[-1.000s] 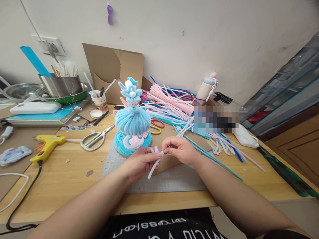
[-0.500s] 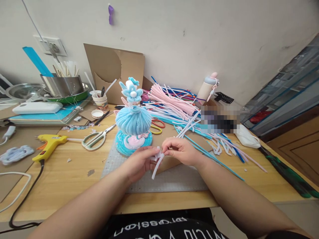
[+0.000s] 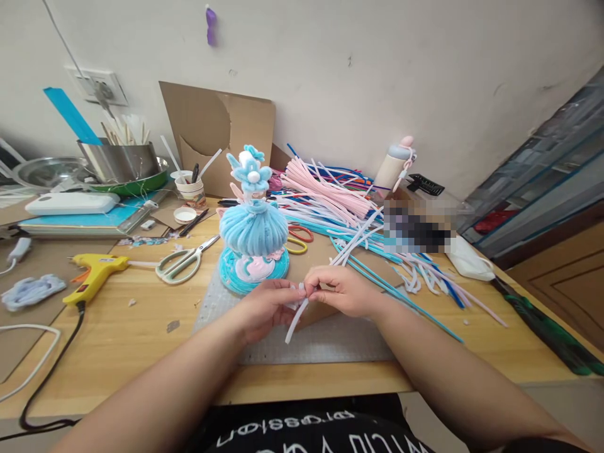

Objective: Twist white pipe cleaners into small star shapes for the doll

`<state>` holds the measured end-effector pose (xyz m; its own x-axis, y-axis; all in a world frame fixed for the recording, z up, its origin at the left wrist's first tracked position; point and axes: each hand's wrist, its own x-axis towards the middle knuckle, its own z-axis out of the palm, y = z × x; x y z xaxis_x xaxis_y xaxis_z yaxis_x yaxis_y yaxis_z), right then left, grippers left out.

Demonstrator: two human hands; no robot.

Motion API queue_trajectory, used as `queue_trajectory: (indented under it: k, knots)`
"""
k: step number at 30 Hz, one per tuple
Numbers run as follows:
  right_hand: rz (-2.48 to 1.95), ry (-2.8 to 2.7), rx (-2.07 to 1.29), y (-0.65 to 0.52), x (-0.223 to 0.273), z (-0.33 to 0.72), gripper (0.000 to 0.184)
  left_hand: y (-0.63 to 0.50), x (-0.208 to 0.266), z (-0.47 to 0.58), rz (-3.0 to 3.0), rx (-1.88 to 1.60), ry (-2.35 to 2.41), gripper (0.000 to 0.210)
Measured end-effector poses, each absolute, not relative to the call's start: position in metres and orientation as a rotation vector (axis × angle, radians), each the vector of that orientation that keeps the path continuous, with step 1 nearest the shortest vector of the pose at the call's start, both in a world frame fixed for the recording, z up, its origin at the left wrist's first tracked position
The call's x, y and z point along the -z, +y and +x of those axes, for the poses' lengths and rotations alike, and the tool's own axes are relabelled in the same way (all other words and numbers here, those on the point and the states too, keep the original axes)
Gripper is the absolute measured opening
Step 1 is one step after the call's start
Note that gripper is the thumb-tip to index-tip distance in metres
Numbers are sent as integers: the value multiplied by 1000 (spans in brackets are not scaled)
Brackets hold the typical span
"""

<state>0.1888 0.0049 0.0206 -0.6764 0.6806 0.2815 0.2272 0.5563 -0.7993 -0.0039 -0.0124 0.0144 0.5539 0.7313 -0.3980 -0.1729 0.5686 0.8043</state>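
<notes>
Between my fingers is a white pipe cleaner (image 3: 295,322), its free end slanting down toward me. My left hand (image 3: 270,308) pinches a bent part of it between thumb and fingers. Thumb and forefinger of my right hand (image 3: 340,290) grip it right beside the left fingertips, and some of the bend is hidden there. Just behind my left hand stands a blue pipe-cleaner figure with a ribbed round body (image 3: 253,228), a blue flower (image 3: 253,176) on top and a round blue and pink base (image 3: 229,277).
A grey cutting mat (image 3: 330,349) lies under my hands. Left are scissors (image 3: 182,264) and a yellow glue gun (image 3: 97,277) with its cord. Behind and right spreads a pile of pink (image 3: 330,189), white and blue pipe cleaners. A bottle (image 3: 391,167) stands at the back.
Both hands stay pinched on the white pipe cleaner, with their fingertips slightly closer together. Its free end has shifted slightly down and left.
</notes>
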Motion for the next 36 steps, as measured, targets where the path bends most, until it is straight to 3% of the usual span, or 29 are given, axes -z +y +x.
queue_trajectory:
  k: [6, 11, 17, 22, 36]
  knots:
    - [-800, -2053, -1063, 2, -14, 186, 10, -11, -16, -7, 878, -576, 760, 20]
    - [-767, -1998, -765, -8, -13, 181, 15, -9, -13, -4, 731, -825, 773, 16]
    - [-740, -2068, -733, -20, -12, 169, 48, -8, -10, -3, 598, -871, 702, 13]
    - [-948, -1966, -605, -23, -6, 162, 18, -9, -13, -2, 525, -881, 732, 8]
    - [-1086, -1873, -592, -19, -3, 162, 17, -9, -12, -2, 662, -908, 882, 13]
